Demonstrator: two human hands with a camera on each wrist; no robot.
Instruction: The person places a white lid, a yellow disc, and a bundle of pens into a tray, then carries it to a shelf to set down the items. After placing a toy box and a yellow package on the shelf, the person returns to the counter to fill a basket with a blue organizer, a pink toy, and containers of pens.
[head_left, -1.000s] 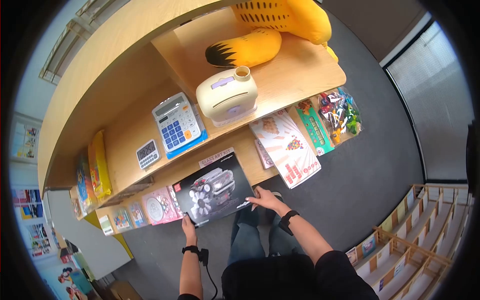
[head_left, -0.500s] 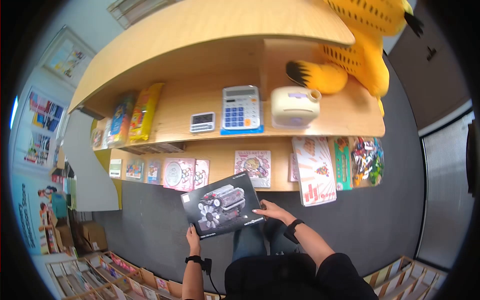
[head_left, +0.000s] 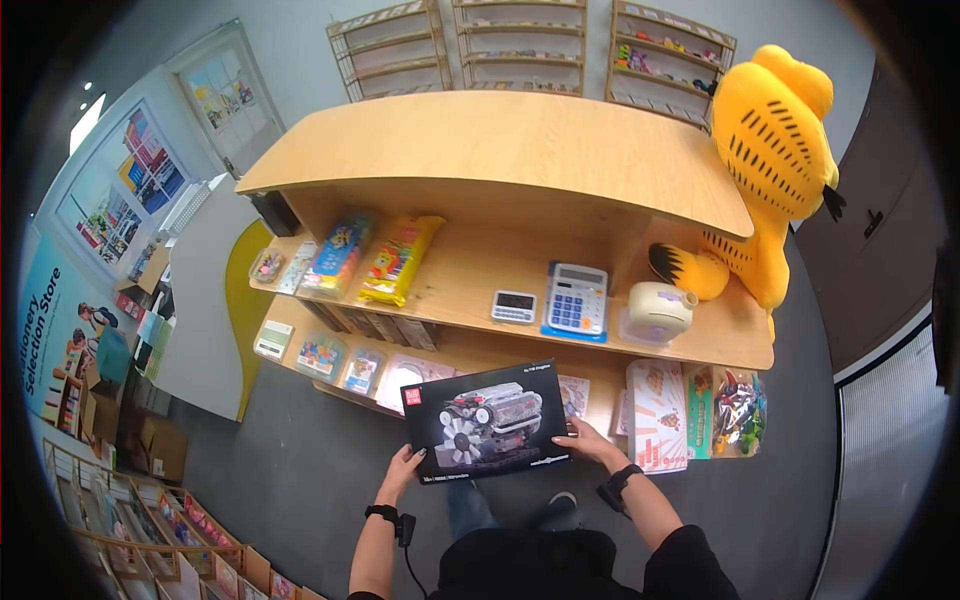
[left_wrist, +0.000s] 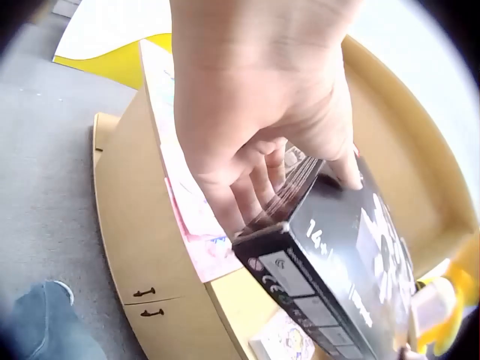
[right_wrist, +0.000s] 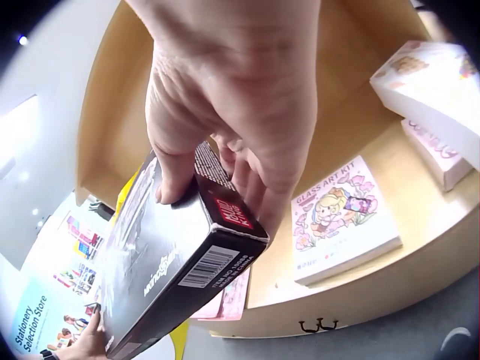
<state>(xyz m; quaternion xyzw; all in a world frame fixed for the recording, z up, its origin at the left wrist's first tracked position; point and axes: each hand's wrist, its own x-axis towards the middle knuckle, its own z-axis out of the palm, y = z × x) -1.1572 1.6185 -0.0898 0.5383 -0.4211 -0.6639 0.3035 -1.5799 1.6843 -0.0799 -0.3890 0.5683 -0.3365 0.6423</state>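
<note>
We hold a black box (head_left: 488, 425) lengthwise across lower centre, right end higher, left hand (head_left: 400, 470) and right hand (head_left: 592, 446) gripping opposite ends.

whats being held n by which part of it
The black engine box, by its two short ends: the left grip at the left end, the right grip at the right.
</note>
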